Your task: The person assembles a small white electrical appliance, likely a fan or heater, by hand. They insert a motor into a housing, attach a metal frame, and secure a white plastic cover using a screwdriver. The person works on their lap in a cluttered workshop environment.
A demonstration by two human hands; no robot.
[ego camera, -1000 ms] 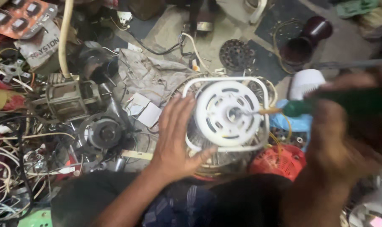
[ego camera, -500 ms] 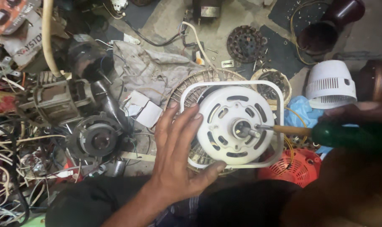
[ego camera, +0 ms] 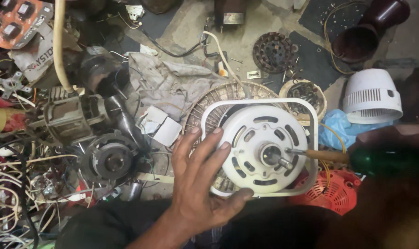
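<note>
A white fan motor housing (ego camera: 253, 129) with slots and a central shaft lies face up in a white square frame (ego camera: 313, 138) on my lap. My left hand (ego camera: 198, 184) lies spread on its left edge, fingers on the white cover and thumb under the frame's lower rim. My right hand (ego camera: 403, 138), large and blurred at the right edge, grips a screwdriver (ego camera: 327, 155) with a green handle and brownish shank. Its tip touches the housing just right of the shaft.
Motor parts crowd the floor: a grey motor (ego camera: 69, 117), a round rotor (ego camera: 110, 159), tangled wires (ego camera: 16, 184), a dirty cloth (ego camera: 172, 87), a white vented cover (ego camera: 373, 97), a red grille (ego camera: 334, 193), a dark pot (ego camera: 361, 39), a black disc (ego camera: 274, 51).
The view has shifted, so the housing sits more central. My left hand slid a little lower on the frame. The screwdriver tip stays by the shaft.
</note>
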